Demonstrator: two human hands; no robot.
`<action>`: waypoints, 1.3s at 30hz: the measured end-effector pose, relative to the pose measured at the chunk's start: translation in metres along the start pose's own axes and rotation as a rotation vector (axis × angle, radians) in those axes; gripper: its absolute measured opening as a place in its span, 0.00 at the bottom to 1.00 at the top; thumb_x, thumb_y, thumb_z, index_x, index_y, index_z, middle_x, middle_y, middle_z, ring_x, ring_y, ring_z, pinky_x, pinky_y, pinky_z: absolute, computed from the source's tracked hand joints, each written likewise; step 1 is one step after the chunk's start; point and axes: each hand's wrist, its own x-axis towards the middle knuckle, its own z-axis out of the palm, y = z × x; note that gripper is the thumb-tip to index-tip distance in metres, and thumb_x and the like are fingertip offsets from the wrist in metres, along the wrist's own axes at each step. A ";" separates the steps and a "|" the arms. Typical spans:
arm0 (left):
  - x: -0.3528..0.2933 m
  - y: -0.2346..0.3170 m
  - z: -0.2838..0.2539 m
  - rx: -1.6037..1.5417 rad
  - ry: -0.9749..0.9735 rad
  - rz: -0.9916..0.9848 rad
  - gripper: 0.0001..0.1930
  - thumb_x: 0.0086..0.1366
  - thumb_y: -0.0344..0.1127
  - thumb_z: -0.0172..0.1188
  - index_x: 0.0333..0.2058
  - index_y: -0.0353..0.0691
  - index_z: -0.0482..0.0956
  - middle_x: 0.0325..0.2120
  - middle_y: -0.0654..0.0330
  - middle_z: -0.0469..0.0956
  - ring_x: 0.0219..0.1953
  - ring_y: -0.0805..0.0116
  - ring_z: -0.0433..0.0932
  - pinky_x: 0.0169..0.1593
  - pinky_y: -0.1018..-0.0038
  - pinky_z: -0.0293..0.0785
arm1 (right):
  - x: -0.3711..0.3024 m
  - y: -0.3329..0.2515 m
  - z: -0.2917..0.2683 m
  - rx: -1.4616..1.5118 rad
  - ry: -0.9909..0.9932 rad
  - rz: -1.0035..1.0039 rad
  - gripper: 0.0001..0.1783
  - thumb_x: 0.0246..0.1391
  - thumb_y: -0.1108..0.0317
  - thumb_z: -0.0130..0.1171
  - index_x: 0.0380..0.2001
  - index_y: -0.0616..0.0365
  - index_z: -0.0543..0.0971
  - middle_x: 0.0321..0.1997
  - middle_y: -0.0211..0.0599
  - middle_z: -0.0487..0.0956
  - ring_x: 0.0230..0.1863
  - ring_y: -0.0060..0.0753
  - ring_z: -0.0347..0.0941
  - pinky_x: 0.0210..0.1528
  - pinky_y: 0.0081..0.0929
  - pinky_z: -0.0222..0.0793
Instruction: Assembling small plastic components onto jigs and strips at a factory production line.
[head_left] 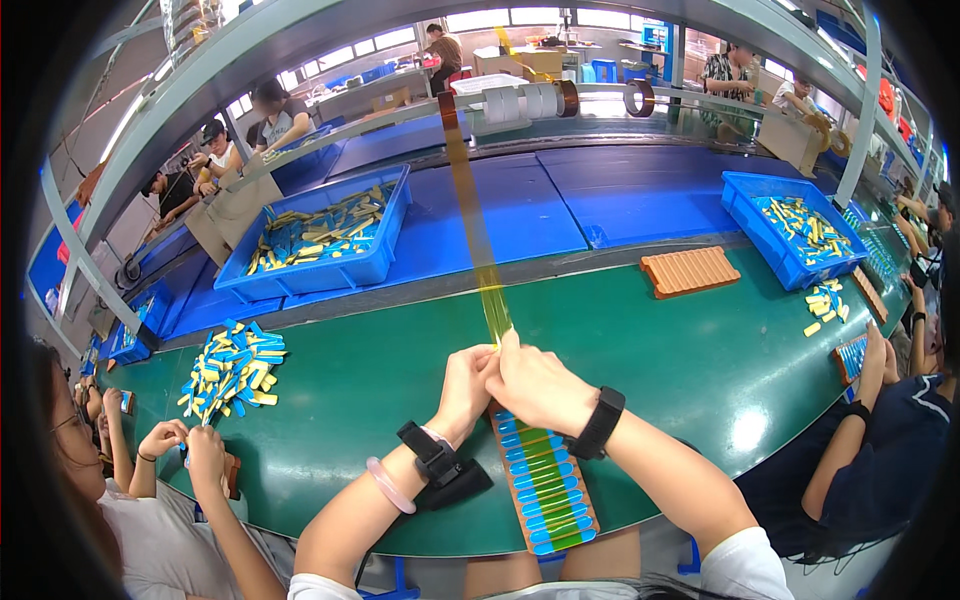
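Note:
A long strip of translucent amber tape [466, 205] runs from the overhead rail down to my hands at the middle of the green table. My left hand [466, 388] is closed, its fingertips pinched at the tape's lower end. Beside it and touching it, my right hand [540, 382] also pinches the tape, thumb and fingers pressed together. Just below my hands lies a brown ribbed holder [588, 508] with a row of blue pieces [519, 468] across it. A yellow-green band runs along the middle of the row. My right hand hides the holder's far end.
A heap of blue and yellow pieces [232, 368] lies to the left. Blue bins [330, 275] [800, 262] with similar pieces stand at the far left and right. Another ribbed holder [690, 270] sits at the back. Tape rolls [525, 103] hang on the rail. Co-workers sit on both sides.

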 end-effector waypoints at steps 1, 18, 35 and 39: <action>-0.003 0.004 0.002 0.046 0.034 -0.023 0.11 0.60 0.32 0.49 0.33 0.29 0.73 0.27 0.58 0.76 0.29 0.78 0.73 0.33 0.82 0.68 | 0.004 0.002 -0.002 0.026 0.004 0.049 0.18 0.47 0.63 0.44 0.28 0.71 0.60 0.27 0.62 0.71 0.31 0.59 0.69 0.34 0.43 0.66; -0.006 0.103 -0.016 1.443 0.165 1.080 0.11 0.54 0.35 0.51 0.35 0.37 0.73 0.23 0.56 0.75 0.31 0.65 0.74 0.37 0.69 0.66 | -0.063 0.002 -0.059 1.268 -0.131 0.134 0.15 0.55 0.60 0.46 0.40 0.59 0.69 0.34 0.26 0.72 0.35 0.12 0.66 0.37 0.14 0.63; -0.052 0.026 -0.063 1.437 -0.402 0.516 0.34 0.37 0.21 0.54 0.49 0.43 0.61 0.46 0.57 0.64 0.54 0.57 0.58 0.45 0.57 0.64 | -0.066 0.018 -0.056 1.318 -0.115 0.258 0.13 0.55 0.66 0.43 0.42 0.62 0.67 0.36 0.30 0.73 0.34 0.18 0.70 0.37 0.19 0.66; -0.011 0.021 -0.152 1.556 -0.168 0.251 0.37 0.35 0.24 0.58 0.51 0.40 0.58 0.47 0.53 0.63 0.53 0.52 0.58 0.54 0.65 0.60 | -0.065 0.018 -0.051 1.310 -0.142 0.228 0.15 0.55 0.63 0.46 0.41 0.62 0.68 0.35 0.30 0.72 0.34 0.16 0.69 0.37 0.15 0.65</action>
